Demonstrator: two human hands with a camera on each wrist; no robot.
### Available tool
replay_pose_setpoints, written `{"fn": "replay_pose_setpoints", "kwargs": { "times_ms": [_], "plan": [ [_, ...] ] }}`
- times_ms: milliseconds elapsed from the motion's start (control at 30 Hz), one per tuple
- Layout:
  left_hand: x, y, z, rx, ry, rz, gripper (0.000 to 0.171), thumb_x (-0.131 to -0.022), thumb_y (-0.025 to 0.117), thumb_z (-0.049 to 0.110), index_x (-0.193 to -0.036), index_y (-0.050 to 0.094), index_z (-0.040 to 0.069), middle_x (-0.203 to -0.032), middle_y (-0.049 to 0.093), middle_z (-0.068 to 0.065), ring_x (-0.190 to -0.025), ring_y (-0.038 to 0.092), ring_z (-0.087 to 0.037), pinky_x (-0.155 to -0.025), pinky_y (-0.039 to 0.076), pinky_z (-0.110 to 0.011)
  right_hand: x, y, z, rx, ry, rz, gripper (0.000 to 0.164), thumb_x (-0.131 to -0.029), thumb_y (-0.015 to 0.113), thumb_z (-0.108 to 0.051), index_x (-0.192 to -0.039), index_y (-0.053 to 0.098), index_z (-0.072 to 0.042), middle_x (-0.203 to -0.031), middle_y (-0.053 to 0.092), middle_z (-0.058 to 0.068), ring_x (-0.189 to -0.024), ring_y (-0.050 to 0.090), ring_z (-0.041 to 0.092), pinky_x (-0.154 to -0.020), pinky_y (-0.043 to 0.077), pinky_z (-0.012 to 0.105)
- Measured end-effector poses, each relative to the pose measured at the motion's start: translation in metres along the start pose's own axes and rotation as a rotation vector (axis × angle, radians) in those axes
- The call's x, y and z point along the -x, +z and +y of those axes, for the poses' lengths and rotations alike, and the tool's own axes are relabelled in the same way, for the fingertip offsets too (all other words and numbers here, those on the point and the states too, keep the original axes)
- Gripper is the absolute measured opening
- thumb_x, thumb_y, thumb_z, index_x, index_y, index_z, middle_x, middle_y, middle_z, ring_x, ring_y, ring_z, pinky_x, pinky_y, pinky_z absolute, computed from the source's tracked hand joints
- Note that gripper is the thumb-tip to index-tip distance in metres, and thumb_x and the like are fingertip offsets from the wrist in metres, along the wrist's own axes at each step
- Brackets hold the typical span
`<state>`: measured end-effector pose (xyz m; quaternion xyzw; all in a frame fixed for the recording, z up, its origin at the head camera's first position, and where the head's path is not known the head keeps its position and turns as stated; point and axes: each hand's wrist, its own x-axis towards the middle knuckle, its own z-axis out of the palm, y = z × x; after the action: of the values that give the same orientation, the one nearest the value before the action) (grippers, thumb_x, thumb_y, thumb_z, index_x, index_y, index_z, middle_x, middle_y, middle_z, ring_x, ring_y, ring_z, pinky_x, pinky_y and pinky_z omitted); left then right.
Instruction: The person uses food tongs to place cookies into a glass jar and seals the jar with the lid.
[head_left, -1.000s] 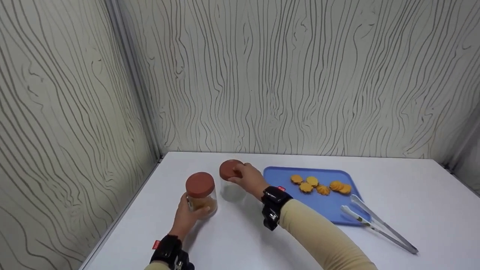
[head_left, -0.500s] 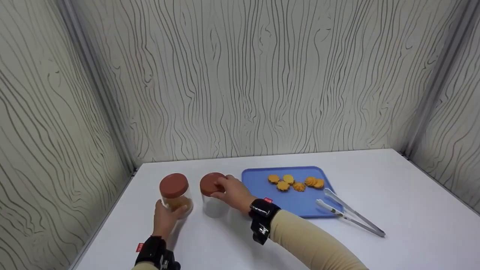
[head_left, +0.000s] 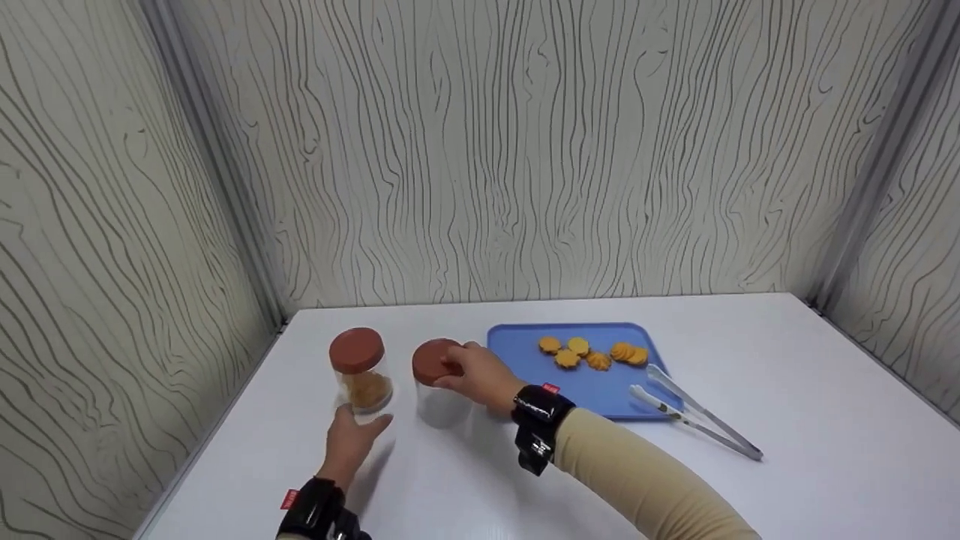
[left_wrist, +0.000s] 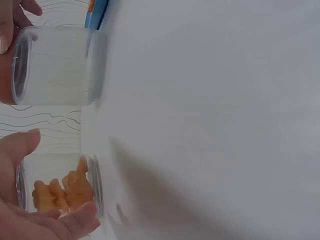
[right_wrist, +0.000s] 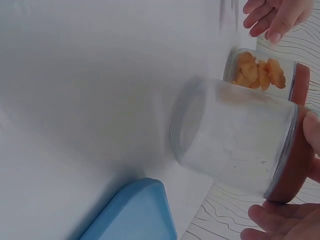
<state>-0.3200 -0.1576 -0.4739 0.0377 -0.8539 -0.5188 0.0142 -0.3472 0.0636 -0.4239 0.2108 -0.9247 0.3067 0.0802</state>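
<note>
Head view: compared with half a second back, left hand [head_left: 351,442] drawn away from the cookie jar [head_left: 361,373], now just short of its base with fingers loosely spread and gripping nothing; earlier, wrapped round the glass. Right hand [head_left: 478,375] unchanged in its hold, fingers and thumb curled over the reddish-brown lid [head_left: 433,361] of the empty jar [head_left: 441,390], forearm in a tan sleeve reaching in from lower right, black wrist strap behind the knuckles. Both jars upright on the white bench [head_left: 787,390], side by side and slightly apart, the cookie jar to the left with its own reddish-brown cap on.

Left wrist view: thumb and fingertips near the cookie jar [left_wrist: 62,187], open, not closed around it; whether a fingertip brushes the glass, cannot tell. Empty jar [left_wrist: 55,66] beside it.

Right wrist view: fingers [right_wrist: 280,220] clamped at the lid rim of the empty jar [right_wrist: 235,140], cookies visible in the jar behind.

Further right on the bench: blue tray [head_left: 592,390] carrying a row of orange cookies [head_left: 592,354], metal tongs [head_left: 694,418] lying across its near right corner.
</note>
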Motion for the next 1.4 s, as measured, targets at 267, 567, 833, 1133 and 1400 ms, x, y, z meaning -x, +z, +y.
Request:
{"fn": "replay_pose_setpoints", "kwargs": {
  "times_ms": [267,567,833,1133,1400],
  "plan": [
    [0.0,0.026,0.016,0.038,0.068,-0.144,0.101,-0.083,0.077,0.013,-0.152,0.005,-0.005,-0.155,0.01,-0.031,-0.142,0.011,-0.047,-0.111,0.019,-0.061,0.002,-0.014,-0.002,-0.021,0.029,-0.079,0.036,-0.084,0.077,-0.021,-0.113,0.07,0.0,-0.106,0.07,0.012,-0.096,0.061,0.022,-0.084,0.05,0.037],
    [-0.007,0.045,0.025,0.07,0.07,-0.211,0.118,-0.077,0.084,0.023,-0.151,-0.003,-0.005,-0.156,0.009,-0.03,-0.143,0.01,-0.046,-0.111,0.018,-0.061,0.004,-0.021,-0.004,0.057,-0.075,-0.126,0.027,-0.08,0.08,-0.019,-0.099,0.075,0.0,-0.095,0.073,0.008,-0.12,0.056,0.03,-0.095,0.048,0.037],
    [-0.015,0.052,0.028,0.12,0.168,-0.293,0.114,-0.075,0.084,0.021,-0.152,0.003,-0.002,-0.154,0.019,-0.029,-0.139,0.023,-0.043,-0.11,0.025,-0.059,0.008,-0.022,-0.014,0.09,-0.036,-0.165,0.028,-0.082,0.078,-0.032,-0.085,0.073,-0.004,-0.076,0.067,-0.002,-0.076,0.06,0.01,-0.063,0.046,0.019],
    [-0.021,0.052,0.022,0.235,0.298,-0.439,0.099,-0.078,0.082,0.014,-0.147,0.013,-0.004,-0.148,0.03,-0.025,-0.13,0.039,-0.035,-0.107,0.034,-0.051,0.011,-0.008,-0.038,0.41,-0.025,-0.073,0.053,-0.078,0.071,-0.06,-0.094,0.063,-0.01,-0.07,0.056,-0.004,-0.063,0.052,0.011,-0.054,0.042,0.024],
    [-0.027,0.053,0.021,0.177,0.257,-0.42,0.106,-0.073,0.084,0.012,-0.149,0.012,-0.002,-0.15,0.029,-0.025,-0.13,0.038,-0.036,-0.107,0.033,-0.054,0.004,-0.003,-0.044,0.522,0.013,-0.064,0.062,-0.077,0.069,-0.064,-0.1,0.056,-0.008,-0.076,0.053,0.001,-0.067,0.051,0.015,-0.056,0.043,0.026]
  ]
}}
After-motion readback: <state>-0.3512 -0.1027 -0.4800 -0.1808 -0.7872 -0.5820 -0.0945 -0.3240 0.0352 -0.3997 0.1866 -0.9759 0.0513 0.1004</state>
